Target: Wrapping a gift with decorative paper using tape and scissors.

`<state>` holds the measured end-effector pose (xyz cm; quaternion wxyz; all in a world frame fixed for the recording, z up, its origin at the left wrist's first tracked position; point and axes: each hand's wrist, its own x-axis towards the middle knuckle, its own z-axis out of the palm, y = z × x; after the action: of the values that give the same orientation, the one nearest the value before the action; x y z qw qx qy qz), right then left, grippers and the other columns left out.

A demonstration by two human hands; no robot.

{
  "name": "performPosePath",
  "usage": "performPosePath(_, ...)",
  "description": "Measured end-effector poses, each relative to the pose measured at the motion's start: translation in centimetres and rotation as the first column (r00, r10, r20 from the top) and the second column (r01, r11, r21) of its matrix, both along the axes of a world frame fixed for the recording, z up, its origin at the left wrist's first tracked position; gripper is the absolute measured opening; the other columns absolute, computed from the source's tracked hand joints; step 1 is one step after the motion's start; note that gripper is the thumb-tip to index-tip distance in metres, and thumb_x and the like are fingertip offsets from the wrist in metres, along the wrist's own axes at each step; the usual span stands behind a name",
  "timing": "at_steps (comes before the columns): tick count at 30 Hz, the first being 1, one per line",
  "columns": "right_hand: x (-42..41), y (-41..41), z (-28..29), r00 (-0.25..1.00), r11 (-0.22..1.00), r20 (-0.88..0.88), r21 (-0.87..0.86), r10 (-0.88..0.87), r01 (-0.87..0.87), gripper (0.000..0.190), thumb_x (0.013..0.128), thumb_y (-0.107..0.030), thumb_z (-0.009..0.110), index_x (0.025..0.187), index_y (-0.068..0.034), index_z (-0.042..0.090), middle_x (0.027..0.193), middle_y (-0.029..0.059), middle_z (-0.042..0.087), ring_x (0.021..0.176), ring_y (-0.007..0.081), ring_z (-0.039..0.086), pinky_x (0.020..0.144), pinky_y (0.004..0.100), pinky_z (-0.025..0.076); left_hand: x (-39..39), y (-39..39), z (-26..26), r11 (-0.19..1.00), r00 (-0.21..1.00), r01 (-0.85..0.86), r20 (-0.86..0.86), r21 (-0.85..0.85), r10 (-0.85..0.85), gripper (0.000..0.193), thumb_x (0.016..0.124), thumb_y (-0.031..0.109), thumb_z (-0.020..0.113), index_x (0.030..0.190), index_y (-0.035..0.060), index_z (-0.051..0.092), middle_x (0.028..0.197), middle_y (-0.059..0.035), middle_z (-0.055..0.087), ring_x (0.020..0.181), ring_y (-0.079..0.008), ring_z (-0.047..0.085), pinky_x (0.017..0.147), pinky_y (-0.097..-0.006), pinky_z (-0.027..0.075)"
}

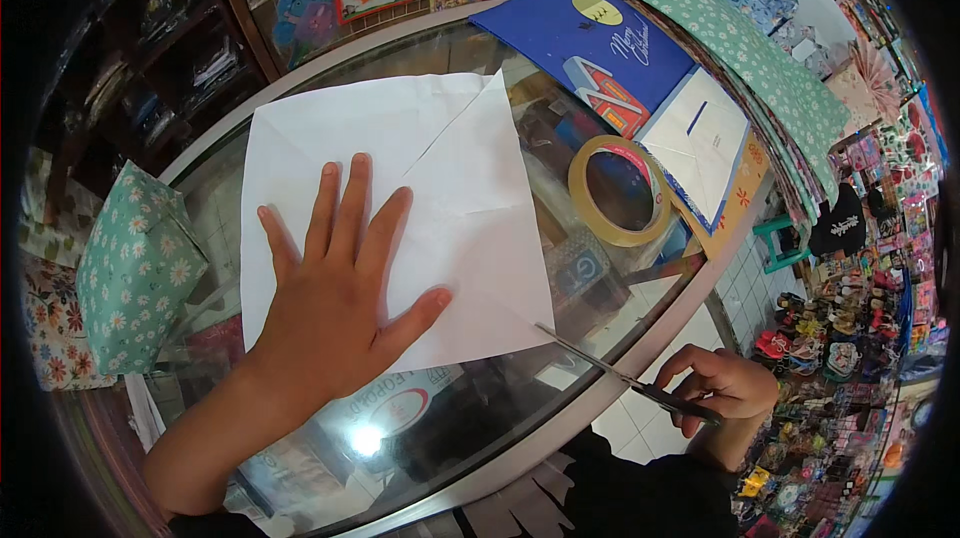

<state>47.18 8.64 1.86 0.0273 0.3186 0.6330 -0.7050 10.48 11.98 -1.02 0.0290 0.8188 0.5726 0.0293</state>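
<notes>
My left hand (pixel 330 305) lies flat with spread fingers on a square sheet of white paper (pixel 480 260). A long straight slit runs from the sheet's upper right corner in toward the middle, and faint creases cross the surface. Off the counter's near edge, my right hand (pixel 724 384) grips a pair of scissors (pixel 630 382) by the dark handles. Their blades point left, with the tips at the sheet's lower right corner. Whether the blades hold paper between them is hard to tell. A roll of clear packing tape (pixel 581 196) lies right of the sheet.
The sheet rests on a glass display counter with a metal rim (pixel 517 455). A blue Christmas gift bag (pixel 540 27) and stacked floral wrapping sheets (pixel 735 42) cover its far right. At left is a green daisy-patterned wrapped item (pixel 142 268). A green stool (pixel 784 256) stands beyond.
</notes>
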Motion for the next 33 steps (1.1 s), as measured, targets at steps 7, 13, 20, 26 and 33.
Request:
performPosePath(7,-0.5,0.6,0.2,1.0,0.999,-0.009,-0.018,0.026,-0.026,0.036,0.093,-0.01,0.047,0.117,0.008,0.028,0.081,0.0169,0.062,0.072,0.022,0.067,0.061,0.0272,0.054,0.0,0.0,-0.1,1.0,1.0,-0.009,-0.001,-0.006,0.009,0.071,0.087,0.047,0.048,0.136,-0.0004,0.029,0.148,-0.0248,0.009,0.137,-0.0428,0.006,0.098,-0.0707,0.005)
performPosePath(13,-1.2,0.7,0.2,0.999,0.999,-0.042,-0.039,-0.001,-0.001,0.036,0.093,-0.012,0.046,0.117,0.008,0.028,0.082,0.0173,0.062,0.07,0.0221,0.067,0.062,0.0278,0.054,0.1,0.1,-0.1,1.0,1.0,-0.008,-0.007,-0.005,0.008,0.071,0.087,0.048,0.048,0.136,-0.0008,0.029,0.147,-0.0256,0.01,0.137,-0.0434,0.006,0.098,-0.0712,0.006)
performPosePath(20,-1.0,0.7,0.1,1.0,0.999,-0.029,0.044,0.005,-0.004,0.035,0.094,-0.012,0.047,0.117,0.008,0.03,0.077,0.0159,0.065,0.069,0.0193,0.067,0.061,0.0253,0.053,-0.1,-0.1,0.0,1.0,1.0,-0.005,-0.008,0.002,0.005,0.071,0.087,0.048,0.047,0.136,-0.0013,0.029,0.147,-0.0261,0.01,0.137,-0.044,0.007,0.097,-0.0715,0.007)
performPosePath(26,-0.7,0.3,0.0,0.999,0.999,-0.02,0.029,-0.038,0.039,0.036,0.094,-0.013,0.048,0.117,0.008,0.03,0.077,0.0159,0.065,0.07,0.0191,0.067,0.061,0.0254,0.053,0.2,0.4,-0.3,1.0,1.0,0.018,0.004,0.002,-0.018,0.071,0.087,0.047,0.048,0.136,-0.0014,0.03,0.147,-0.0259,0.01,0.137,-0.0439,0.007,0.097,-0.0714,0.007)
performPosePath(33,-1.9,0.1,0.4,0.993,0.995,-0.072,0.013,-0.094,0.095,0.041,0.081,0.012,0.04,0.12,0.005,0.031,0.073,0.0097,0.067,0.058,0.0118,0.059,0.055,0.0215,0.045,0.1,-0.1,0.0,1.0,1.0,-0.002,0.005,-0.004,0.002,0.07,0.087,0.046,0.048,0.136,-0.001,0.03,0.147,-0.0259,0.01,0.137,-0.0439,0.007,0.098,-0.0709,0.006)
